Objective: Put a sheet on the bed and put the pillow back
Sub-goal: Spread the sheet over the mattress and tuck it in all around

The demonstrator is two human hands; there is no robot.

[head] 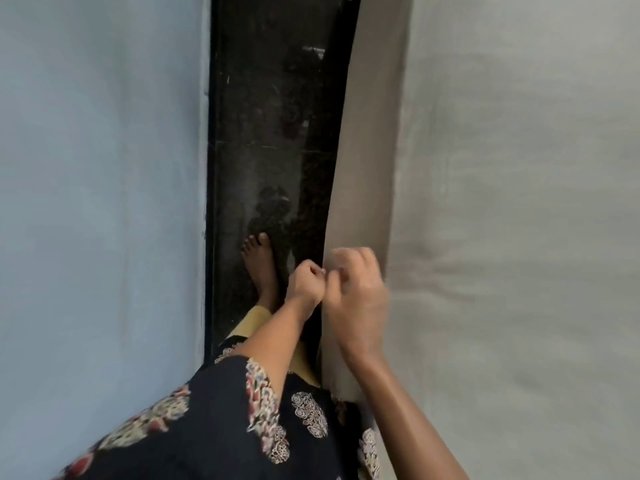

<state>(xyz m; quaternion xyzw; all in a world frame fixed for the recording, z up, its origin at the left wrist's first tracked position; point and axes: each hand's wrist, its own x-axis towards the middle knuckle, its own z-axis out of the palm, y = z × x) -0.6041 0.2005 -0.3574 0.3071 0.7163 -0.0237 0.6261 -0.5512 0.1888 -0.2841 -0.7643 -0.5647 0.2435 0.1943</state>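
Fingers (pixel 313 271) of L hand (pixel 304 287) curled tight, pinching hanging edge of sheet (pixel 519 202). R hand (pixel 356 296) just beside it, fingers curled onto same edge; blurred, so that grip less certain. Sheet lies grey over bed (pixel 363 150), top and side covered, faint wrinkles nr my hands. Beyond: my bare foot (pixel 259 265) on dark floor (pixel 277 116), narrow gap to wall (pixel 104 168). Pillow not in view. Step, I judge: tensioning/tucking this side. Next needs even pull down and under mattress, then fetch pillow.
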